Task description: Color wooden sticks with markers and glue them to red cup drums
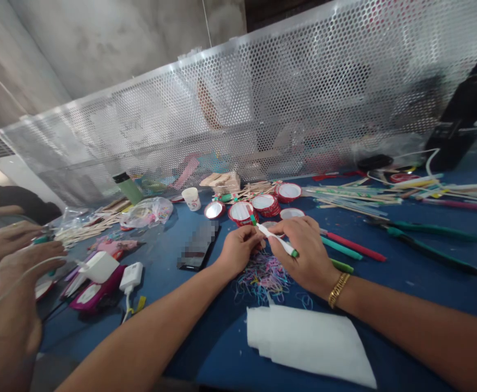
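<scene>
My right hand (306, 245), a gold bracelet at its wrist, is closed around a white marker (277, 238) with green ends. The marker slants up and left across the front of my left hand (240, 247). That hand has its thumb and fingers pinched together; what lies between them is too small to make out. Under both hands is a loose pile of pastel threads (265, 277). Just beyond my fingers stand several stacks of round red-rimmed pieces with white faces (264, 202).
A folded white cloth (304, 340) lies in front. A black phone (197, 245) rests left of my hands; green-handled pliers (426, 239) lie right. Behind are a paper cup (191, 199) and a perforated metal screen (230, 109). A co-worker's hands (22, 256) work at left, near white chargers (101, 267).
</scene>
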Demonstrator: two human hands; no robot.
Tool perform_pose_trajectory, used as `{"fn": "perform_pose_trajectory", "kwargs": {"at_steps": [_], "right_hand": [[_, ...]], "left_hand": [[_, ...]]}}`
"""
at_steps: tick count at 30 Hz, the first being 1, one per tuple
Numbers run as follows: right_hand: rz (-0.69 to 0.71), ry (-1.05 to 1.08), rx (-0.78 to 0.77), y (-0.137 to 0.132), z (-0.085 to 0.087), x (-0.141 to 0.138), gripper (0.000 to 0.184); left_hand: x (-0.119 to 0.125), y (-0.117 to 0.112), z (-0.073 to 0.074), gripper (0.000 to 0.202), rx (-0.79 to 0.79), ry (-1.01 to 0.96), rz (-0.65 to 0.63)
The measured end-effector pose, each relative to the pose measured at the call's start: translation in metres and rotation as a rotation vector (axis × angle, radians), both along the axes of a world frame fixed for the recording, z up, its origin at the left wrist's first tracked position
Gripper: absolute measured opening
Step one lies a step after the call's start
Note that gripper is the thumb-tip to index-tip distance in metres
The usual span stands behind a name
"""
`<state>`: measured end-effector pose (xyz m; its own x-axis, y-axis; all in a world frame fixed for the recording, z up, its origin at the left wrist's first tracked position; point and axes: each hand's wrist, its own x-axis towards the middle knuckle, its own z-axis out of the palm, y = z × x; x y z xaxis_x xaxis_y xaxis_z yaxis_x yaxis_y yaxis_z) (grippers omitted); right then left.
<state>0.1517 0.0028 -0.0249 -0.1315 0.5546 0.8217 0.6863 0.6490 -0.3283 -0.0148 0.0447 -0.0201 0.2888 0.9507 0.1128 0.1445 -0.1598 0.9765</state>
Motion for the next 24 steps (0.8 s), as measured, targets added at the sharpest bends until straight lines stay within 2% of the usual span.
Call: {"fn": "perform_pose_trajectory", "kwargs": {"at_steps": [10,24], "right_hand": [[0.014,-0.006,-0.016,-0.0036,0.0019,-0.0021,0.019],[0.002,0.016,-0.035,-0.0012,-0.0020,-0.0012,0.021]], "left_hand": [[0.0001,0.0014,-0.0048,0.034,0.022,-0.007,-0.028],[0.0003,-0.0008,-0.0018,0.038,0.013,0.042,-0.006]]}}
